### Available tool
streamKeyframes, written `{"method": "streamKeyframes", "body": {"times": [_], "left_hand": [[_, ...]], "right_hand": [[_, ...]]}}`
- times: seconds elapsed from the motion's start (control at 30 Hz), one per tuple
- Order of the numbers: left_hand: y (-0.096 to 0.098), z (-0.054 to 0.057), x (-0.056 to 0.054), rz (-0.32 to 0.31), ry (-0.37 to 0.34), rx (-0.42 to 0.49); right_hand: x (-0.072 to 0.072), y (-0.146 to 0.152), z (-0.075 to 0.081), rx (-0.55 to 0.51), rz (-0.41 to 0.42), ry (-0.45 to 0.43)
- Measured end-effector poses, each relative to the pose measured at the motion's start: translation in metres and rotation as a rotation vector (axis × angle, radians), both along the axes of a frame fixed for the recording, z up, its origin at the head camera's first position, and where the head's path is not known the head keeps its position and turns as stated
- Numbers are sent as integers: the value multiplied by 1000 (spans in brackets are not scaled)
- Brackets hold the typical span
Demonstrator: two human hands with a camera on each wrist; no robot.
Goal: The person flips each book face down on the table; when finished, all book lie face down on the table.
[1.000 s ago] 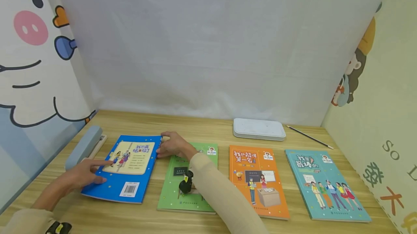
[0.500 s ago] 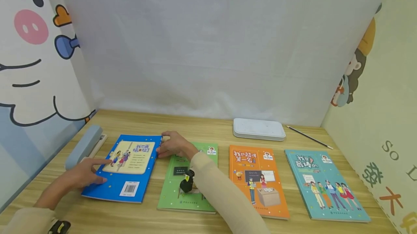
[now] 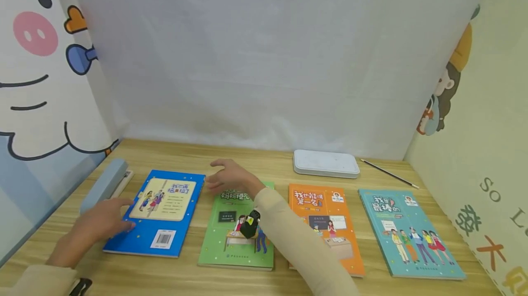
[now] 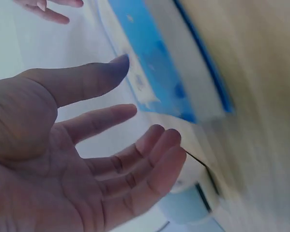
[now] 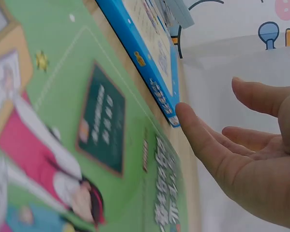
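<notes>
A blue book (image 3: 161, 213) lies back cover up at the left of the table, its barcode toward the near edge. My left hand (image 3: 101, 220) is at its left edge with fingers spread; the left wrist view shows the fingers relaxed and nothing in the palm. My right hand (image 3: 233, 178) hovers over the top of a green book (image 3: 237, 222), its fingers extended and holding nothing. In the right wrist view one fingertip overlaps the top corner of the blue book's spine (image 5: 159, 96). The right hand covers part of the green book's title.
An orange book (image 3: 323, 195) and a teal book (image 3: 412, 236) lie to the right. Behind them are a white case (image 3: 326, 164) and a pencil (image 3: 389, 173). A grey-blue stapler (image 3: 105, 183) stands left of the blue book. Walls and a white cloth (image 3: 264, 80) enclose the table.
My right hand has come away from the blue book's right edge, moving slightly right with its fingers opening. The left hand has pulled back a little to the left. The blue book stays in place.
</notes>
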State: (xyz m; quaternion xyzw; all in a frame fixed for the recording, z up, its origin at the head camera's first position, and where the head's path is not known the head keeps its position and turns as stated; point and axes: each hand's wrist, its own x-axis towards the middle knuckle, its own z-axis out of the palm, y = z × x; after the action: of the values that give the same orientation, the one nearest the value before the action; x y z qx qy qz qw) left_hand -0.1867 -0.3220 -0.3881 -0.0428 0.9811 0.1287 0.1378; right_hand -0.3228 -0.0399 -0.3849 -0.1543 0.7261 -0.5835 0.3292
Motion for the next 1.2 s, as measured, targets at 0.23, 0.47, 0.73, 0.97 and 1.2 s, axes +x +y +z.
{"method": "streamKeyframes", "body": {"times": [0.23, 0.47, 0.73, 0.97, 1.2], "left_hand": [[31, 8, -7, -88, 100, 60], [63, 1, -11, -279, 277, 151], [96, -1, -13, -408, 265, 235], [116, -4, -14, -526, 214, 307], [131, -9, -11, -595, 131, 322]], "right_hand": [[-9, 30, 6, 23, -20, 42], [-15, 67, 4, 36, -75, 98], [-19, 106, 1, 120, -127, 182], [-18, 130, 1, 149, -177, 199], [-14, 141, -1, 175, -168, 211]]}}
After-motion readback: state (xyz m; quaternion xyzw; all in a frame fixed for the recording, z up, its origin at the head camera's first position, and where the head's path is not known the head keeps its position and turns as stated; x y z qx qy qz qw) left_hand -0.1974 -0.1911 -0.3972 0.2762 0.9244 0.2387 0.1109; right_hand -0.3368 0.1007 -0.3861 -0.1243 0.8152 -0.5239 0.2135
